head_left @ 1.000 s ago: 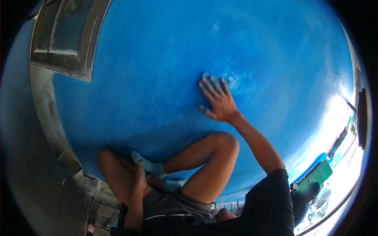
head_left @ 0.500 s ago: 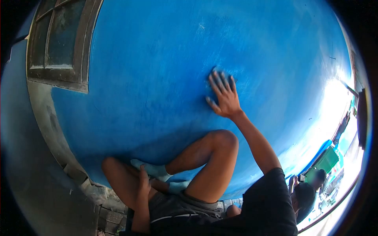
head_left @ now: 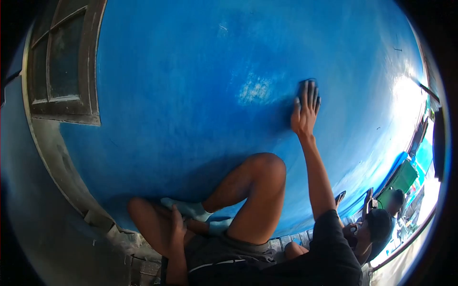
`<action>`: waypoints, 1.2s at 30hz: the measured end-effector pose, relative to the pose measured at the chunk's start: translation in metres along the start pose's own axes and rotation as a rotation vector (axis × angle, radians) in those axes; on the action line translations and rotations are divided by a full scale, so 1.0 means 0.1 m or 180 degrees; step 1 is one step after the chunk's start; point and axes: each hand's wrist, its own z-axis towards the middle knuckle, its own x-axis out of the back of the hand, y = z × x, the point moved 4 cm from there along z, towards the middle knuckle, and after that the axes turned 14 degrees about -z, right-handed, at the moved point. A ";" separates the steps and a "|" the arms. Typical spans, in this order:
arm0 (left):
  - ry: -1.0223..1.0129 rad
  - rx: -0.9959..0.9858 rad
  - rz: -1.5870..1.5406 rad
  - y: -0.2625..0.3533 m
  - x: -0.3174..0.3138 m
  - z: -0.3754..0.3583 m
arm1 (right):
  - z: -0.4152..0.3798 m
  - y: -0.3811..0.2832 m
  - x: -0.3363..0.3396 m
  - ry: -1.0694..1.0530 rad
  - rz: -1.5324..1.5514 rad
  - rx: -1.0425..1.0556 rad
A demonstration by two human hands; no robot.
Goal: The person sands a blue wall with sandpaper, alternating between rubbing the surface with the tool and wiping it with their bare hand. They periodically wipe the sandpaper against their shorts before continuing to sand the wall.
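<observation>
On the blue wall (head_left: 167,86), right fingers (head_left: 306,92), slightly parted, cover a dark pad (head_left: 302,86); left fingers (head_left: 177,215) touch a sock (head_left: 194,209), grip unclear.

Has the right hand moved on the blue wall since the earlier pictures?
Yes: the right hand has moved rightward across the blue wall, farther from the window.

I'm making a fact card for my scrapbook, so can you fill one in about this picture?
Big surface: blue wall
Shiny spot: pale patch, left of the right hand
Right hand: spread flat over a dark pad against the wall
Left hand: down by a foot in a light blue sock
Legs: bent, one knee up
Upper left: window with a worn brown frame
Lower right: other people near something green
</observation>
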 end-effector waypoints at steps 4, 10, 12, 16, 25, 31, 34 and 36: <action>0.0070 -0.0185 0.0167 -0.02 0.03 -0.02 | -0.41 -0.16 0.03 0.0172 0.0037 -0.0291; -0.1233 -0.0617 -0.0113 -0.16 0.38 0.41 | -0.44 -0.11 -0.01 0.0007 0.0230 -0.0277; -0.3422 -0.0180 -0.1347 -0.40 1.07 1.08 | -0.31 -0.19 -0.07 0.0055 0.0304 -0.0696; 0.0148 -0.0057 0.0413 0.09 -0.10 -0.23 | -0.21 -0.71 0.04 0.0127 0.0424 -0.0465; 0.0055 -0.0054 0.0515 0.02 0.04 -0.11 | 0.34 -0.62 0.04 0.0496 0.0560 -0.0294; -0.0237 -0.0219 0.0186 0.09 -0.10 -0.09 | 0.49 -0.51 0.08 0.0528 0.0356 -0.0634; -0.0179 -0.0147 0.0314 0.03 -0.04 -0.16 | 0.29 -0.64 0.13 0.0488 0.0347 -0.0491; 0.0416 -0.0020 0.0615 0.08 -0.05 -0.20 | 0.24 -0.85 0.11 -0.0275 0.0670 0.0981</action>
